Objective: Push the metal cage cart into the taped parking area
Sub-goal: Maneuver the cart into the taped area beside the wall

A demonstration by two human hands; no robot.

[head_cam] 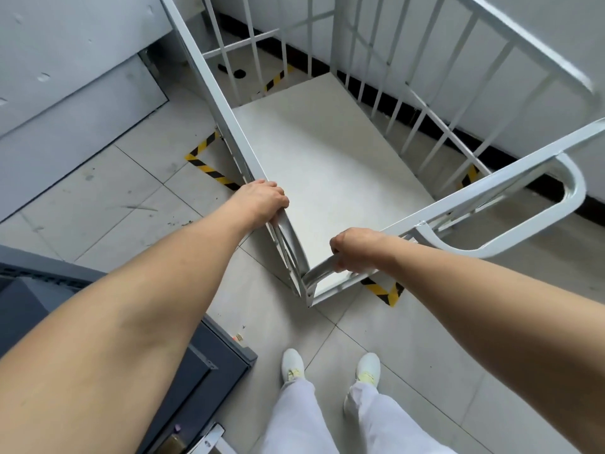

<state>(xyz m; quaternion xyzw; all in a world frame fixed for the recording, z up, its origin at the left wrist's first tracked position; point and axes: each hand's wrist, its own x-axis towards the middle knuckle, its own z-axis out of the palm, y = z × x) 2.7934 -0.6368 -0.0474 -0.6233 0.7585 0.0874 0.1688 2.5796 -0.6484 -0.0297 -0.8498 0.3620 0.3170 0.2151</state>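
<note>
No legible text or labels anywhere.

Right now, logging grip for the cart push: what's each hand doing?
Left hand: closed on the cage cart's left top rail.
Right hand: closed on its near top rail.

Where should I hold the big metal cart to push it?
Hold the cart by its top rails at the near corner, from behind, as the left hand and right hand do. The rails are thin enough for fingers to wrap, and one hand per side helps steer.
</note>
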